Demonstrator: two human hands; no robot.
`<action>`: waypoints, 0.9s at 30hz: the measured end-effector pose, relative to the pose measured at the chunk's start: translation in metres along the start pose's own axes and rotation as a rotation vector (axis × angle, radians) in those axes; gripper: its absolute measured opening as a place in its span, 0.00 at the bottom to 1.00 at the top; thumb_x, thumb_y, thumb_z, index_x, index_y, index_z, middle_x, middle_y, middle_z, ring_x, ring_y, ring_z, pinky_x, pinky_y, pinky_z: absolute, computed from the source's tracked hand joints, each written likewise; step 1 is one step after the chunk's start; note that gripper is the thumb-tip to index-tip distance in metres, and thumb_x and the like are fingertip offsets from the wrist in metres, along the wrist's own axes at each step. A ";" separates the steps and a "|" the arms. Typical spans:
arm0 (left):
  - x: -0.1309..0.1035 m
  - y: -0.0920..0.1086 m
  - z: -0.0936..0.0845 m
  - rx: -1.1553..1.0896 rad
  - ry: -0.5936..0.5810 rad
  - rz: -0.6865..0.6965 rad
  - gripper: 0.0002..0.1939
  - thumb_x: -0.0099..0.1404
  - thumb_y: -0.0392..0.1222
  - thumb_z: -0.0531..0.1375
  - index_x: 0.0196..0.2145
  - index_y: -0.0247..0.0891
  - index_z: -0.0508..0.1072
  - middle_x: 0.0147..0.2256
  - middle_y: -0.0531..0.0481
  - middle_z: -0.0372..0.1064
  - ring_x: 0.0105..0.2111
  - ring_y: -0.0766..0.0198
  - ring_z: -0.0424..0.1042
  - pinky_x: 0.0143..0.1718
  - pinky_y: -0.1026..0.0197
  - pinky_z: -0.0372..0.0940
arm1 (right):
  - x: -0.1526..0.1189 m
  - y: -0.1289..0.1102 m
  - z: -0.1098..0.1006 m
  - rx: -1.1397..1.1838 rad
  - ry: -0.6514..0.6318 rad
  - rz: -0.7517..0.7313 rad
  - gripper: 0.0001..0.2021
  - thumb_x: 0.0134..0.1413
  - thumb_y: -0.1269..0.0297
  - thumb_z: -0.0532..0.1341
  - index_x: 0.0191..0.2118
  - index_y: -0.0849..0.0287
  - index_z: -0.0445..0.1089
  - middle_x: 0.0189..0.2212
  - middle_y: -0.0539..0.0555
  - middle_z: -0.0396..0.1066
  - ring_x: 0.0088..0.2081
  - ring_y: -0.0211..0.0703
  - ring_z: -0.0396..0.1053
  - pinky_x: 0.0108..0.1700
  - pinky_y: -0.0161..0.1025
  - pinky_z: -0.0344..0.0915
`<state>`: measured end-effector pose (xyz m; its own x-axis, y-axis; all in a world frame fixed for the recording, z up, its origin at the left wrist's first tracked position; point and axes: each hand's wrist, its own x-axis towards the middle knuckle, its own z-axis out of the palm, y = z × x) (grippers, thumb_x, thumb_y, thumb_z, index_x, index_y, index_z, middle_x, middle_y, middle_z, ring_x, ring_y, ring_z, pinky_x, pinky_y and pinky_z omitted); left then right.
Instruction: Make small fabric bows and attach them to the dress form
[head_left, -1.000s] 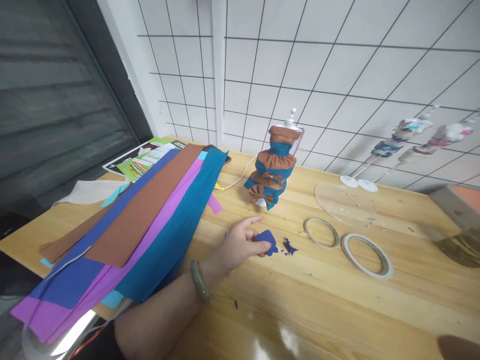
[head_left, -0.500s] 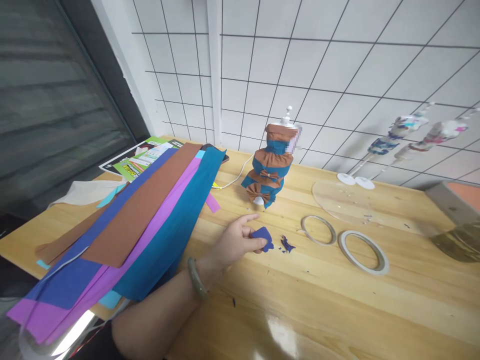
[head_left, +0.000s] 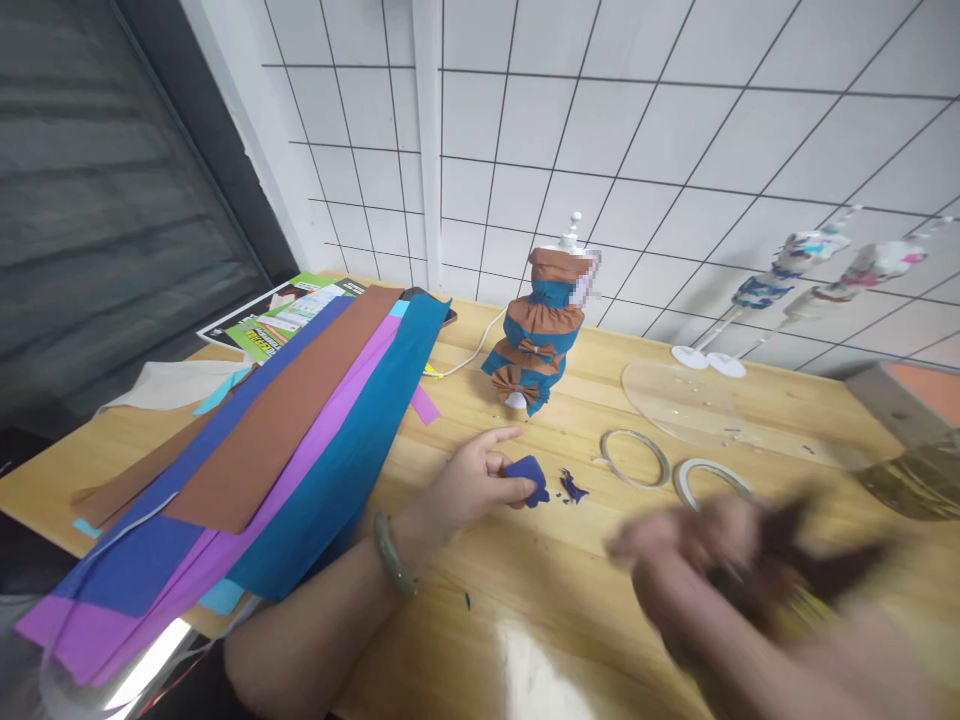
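Note:
Between the thumb and curled fingers of my left hand (head_left: 484, 475) is a small folded piece of dark blue crepe paper (head_left: 529, 478); the index finger points forward. My right hand (head_left: 697, 560) is smeared by motion at the lower right. Its fingers look curled round a dark brown thing (head_left: 817, 555) with a bit of yellow, too blurred to name. Dark blue paper scraps (head_left: 574, 487) lie just right of the left hand. Behind them stands a small dress form (head_left: 536, 340) clothed in brown and teal paper with bows.
Long crepe paper strips (head_left: 300, 430) cover the table's left side. Two tape rolls (head_left: 636, 459) lie right of centre, the nearer one partly hidden. Beyond them are a clear round sheet (head_left: 660, 395) and two decorated stands (head_left: 765, 290) against the tiled wall. A grey box (head_left: 892, 410) sits far right.
My right hand has come into view from the lower right with the dark brown thing, partly covering the nearer tape roll. My left hand has stayed nearly still with the blue paper.

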<state>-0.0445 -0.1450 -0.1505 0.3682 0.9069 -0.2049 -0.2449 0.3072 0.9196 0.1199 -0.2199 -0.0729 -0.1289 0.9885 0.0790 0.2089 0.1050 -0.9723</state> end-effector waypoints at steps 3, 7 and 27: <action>-0.001 0.001 0.001 0.018 -0.083 -0.035 0.40 0.48 0.36 0.65 0.55 0.33 0.52 0.27 0.49 0.70 0.26 0.65 0.70 0.32 0.60 0.62 | 0.034 0.020 -0.006 -0.066 0.059 0.097 0.07 0.46 0.62 0.63 0.30 0.56 0.65 0.31 0.52 0.69 0.33 0.41 0.67 0.31 0.35 0.64; -0.003 -0.001 0.001 0.027 -0.172 -0.053 0.40 0.48 0.34 0.65 0.56 0.34 0.51 0.26 0.51 0.70 0.27 0.65 0.70 0.33 0.60 0.62 | 0.047 0.045 -0.001 -0.087 -0.119 0.247 0.10 0.45 0.60 0.63 0.31 0.58 0.62 0.24 0.48 0.63 0.23 0.34 0.60 0.21 0.30 0.57; -0.006 0.000 0.008 -0.062 -0.170 -0.183 0.17 0.50 0.47 0.63 0.33 0.31 0.72 0.30 0.46 0.68 0.29 0.68 0.68 0.33 0.63 0.62 | 0.039 0.069 0.018 0.202 0.285 0.370 0.18 0.33 0.59 0.68 0.32 0.58 0.63 0.20 0.45 0.66 0.15 0.31 0.55 0.15 0.30 0.48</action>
<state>-0.0391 -0.1526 -0.1470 0.5560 0.7743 -0.3021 -0.2125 0.4838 0.8490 0.1118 -0.1757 -0.1403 0.1937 0.9487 -0.2497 -0.0047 -0.2536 -0.9673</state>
